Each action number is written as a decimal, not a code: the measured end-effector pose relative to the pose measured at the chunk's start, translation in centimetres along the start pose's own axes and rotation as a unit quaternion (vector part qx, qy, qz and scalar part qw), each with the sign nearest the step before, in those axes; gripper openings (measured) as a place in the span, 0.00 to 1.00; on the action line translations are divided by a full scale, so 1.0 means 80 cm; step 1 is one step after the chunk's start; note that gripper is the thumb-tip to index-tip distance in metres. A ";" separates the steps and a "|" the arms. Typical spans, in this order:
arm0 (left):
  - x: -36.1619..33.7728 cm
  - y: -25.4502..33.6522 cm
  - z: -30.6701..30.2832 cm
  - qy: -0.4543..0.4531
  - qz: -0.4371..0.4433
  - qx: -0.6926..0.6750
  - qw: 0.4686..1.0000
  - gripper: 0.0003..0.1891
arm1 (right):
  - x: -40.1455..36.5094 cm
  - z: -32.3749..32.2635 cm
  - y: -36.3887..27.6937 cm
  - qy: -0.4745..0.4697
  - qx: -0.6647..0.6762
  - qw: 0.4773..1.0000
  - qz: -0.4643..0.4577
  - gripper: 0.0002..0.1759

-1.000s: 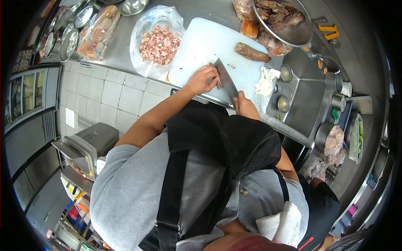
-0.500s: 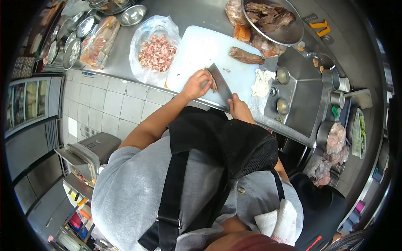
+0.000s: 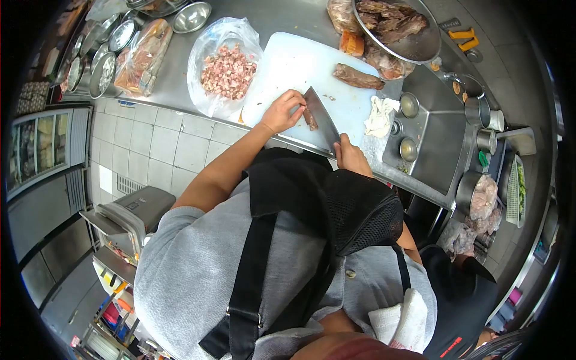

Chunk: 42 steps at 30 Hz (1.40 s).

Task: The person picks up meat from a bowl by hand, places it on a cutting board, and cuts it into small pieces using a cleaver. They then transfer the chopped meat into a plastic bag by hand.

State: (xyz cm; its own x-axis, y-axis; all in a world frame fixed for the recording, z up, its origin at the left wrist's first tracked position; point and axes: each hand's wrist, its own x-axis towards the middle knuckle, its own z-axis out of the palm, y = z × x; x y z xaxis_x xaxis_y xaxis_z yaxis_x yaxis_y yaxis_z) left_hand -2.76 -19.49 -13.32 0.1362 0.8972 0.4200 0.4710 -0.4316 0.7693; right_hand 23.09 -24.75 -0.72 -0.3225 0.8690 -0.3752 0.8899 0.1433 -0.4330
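Note:
My right hand grips the handle of a broad-bladed kitchen knife. The blade lies beside a small brown piece of meat on the white cutting board. With curled fingers my left hand holds that piece from the left, close to the blade. Part of the meat is hidden under the fingers. A longer brown strip of meat rests at the board's far right. Left of the board, a clear plastic bag holds diced pink meat.
A large metal bowl of browned meat stands at the back right. Beside the board lies a white cloth, then the sink with small bowls. Metal bowls and bagged meat sit left. Another person is at lower right.
The whole view has shifted slightly. Both hands stay at the small meat piece, and the knife's angle differs only a little. A bare hand or arm of the other person now shows near the bags.

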 end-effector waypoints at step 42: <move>0.005 -0.003 -0.003 -0.053 0.044 0.015 0.998 0.04 | 0.011 0.008 0.018 -0.006 0.031 0.999 0.013 0.15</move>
State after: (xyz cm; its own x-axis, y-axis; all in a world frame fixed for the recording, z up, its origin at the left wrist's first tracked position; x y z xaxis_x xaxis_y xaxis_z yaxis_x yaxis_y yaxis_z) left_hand -3.04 -19.06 -13.24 0.2689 0.8615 0.4307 0.4790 -0.5075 0.7162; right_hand 23.90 -24.11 -2.21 -0.3028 0.8667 -0.3964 0.8770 0.0905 -0.4719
